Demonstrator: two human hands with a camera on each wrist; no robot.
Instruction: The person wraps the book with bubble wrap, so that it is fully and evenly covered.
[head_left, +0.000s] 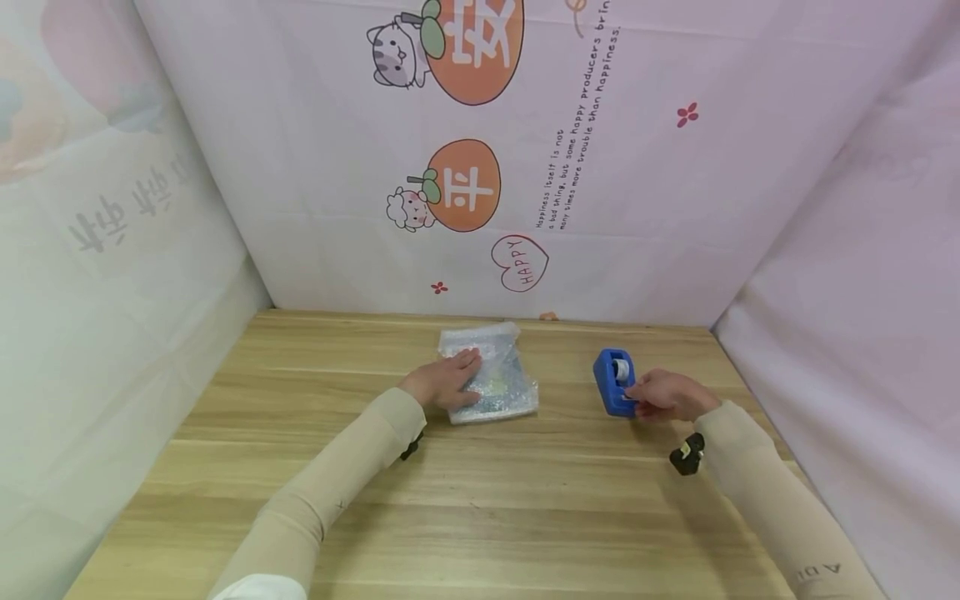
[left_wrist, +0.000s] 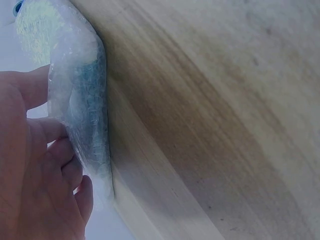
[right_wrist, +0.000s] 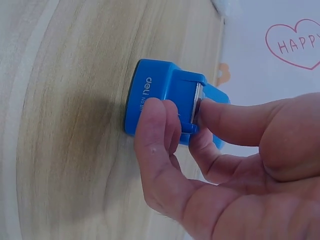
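Note:
A bubble-wrapped package (head_left: 504, 367) lies flat near the back of the table, with something bluish and yellowish inside the clear wrap. My left hand (head_left: 447, 381) rests on its left part, fingers spread; the left wrist view shows those fingers against the wrap (left_wrist: 87, 100). To the right stands a blue tape dispenser (head_left: 609, 385) carrying a tape roll (head_left: 621, 370). At its cutter end, my right hand (head_left: 663, 393) pinches the tape between thumb and forefinger, the other fingers curled beside the dispenser's front (right_wrist: 155, 80). The clear tape itself is mostly hidden by the fingers.
The wood-grained table (head_left: 480, 508) is bounded by a printed white cloth (head_left: 622, 275) behind it and by cloth walls on both sides. Black wrist cameras, one of them (head_left: 687, 455) by the right sleeve, hang under both wrists.

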